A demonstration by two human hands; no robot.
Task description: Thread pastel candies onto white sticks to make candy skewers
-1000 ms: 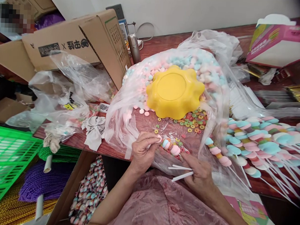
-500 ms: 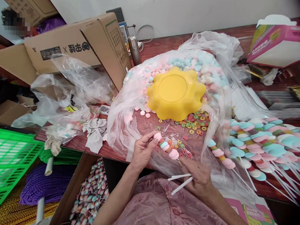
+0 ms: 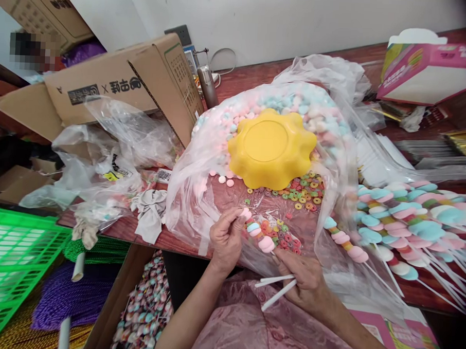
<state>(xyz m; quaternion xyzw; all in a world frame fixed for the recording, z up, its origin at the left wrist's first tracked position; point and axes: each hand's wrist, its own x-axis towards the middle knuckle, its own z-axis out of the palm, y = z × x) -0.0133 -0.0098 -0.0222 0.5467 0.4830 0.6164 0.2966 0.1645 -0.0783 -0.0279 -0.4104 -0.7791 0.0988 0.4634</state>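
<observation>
Skewer [image 3: 255,231] sits between the hands at the worktop's [image 3: 118,226] near edge, long axis roughly 4:30 to 10:30. Right hand [image 3: 305,273] clamped on its low end plus spare sticks [image 3: 277,296]; left hand [image 3: 226,238] pinching a pink sweet [image 3: 245,214] at the tip, can't tell if threaded. Rings [image 3: 286,238] just beside, 3 o'clock.

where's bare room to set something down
Free: tabletop strip between grey cylinder, wall and plastic sheet; also the film-covered patch between yellow bowl and left hand. Crowded: right, with candy skewers; left, with cardboard box and crumpled bags.
</observation>
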